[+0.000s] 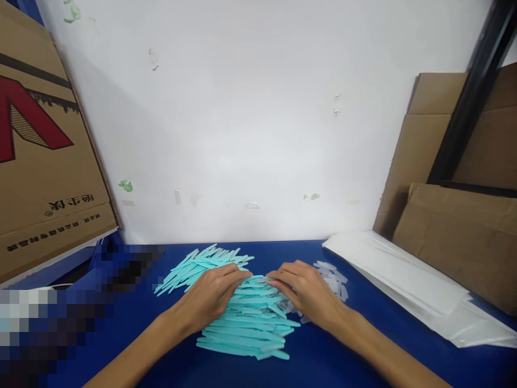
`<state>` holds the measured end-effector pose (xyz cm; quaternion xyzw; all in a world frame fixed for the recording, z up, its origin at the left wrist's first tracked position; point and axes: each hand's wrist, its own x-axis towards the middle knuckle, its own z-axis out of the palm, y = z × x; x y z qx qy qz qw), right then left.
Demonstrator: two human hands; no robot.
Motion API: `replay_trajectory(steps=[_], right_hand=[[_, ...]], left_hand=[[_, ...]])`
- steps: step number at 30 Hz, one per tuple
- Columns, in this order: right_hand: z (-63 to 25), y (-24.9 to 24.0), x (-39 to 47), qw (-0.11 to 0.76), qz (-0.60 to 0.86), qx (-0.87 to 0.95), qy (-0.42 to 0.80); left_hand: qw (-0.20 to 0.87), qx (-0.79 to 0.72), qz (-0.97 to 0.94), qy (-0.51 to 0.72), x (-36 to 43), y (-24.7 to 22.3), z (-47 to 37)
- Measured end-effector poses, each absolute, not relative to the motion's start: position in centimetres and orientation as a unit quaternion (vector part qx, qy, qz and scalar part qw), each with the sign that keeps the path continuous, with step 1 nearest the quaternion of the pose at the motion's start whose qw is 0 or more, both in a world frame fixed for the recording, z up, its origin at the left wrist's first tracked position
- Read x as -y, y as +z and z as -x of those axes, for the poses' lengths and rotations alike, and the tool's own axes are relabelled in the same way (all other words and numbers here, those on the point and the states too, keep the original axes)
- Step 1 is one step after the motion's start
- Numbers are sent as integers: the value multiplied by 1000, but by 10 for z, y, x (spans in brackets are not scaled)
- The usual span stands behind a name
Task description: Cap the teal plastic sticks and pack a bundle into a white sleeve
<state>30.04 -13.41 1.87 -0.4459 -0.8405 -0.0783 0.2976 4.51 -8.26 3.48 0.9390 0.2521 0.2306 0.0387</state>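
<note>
Both of my hands meet above a pile of slim teal eyebrow razors [246, 334] on the blue table. My left hand [216, 288] is closed in a pinch on the end of one teal razor. Facing it, my right hand [301, 288] pinches a small translucent cap at the tip of that same razor; the fingers partly hide where the two meet. A second heap of teal razors [194, 267] lies behind my left hand. Loose translucent caps [333, 277] are scattered behind and under my right hand.
A blue tabletop [161, 345] runs up to a white wall [242, 108]. White plastic sheets or bags [407, 275] lie at the right, beside brown cardboard [460, 242] and a black post [464, 102]. A large printed carton [44, 178] stands at the left.
</note>
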Motion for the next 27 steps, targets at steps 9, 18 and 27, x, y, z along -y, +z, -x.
replay_trajectory(steps=[9,18,27], right_hand=[[-300,19,134,293,452,838,-83],[-302,11,133,311,436,840,-91],[-299,14,136,321,421,841,-108]], left_hand=[[25,-234,-945,226,81,36,-46],[-17,-237,-948,211,82,34,-44],[-28,-223,-949,223,82,29,-45]])
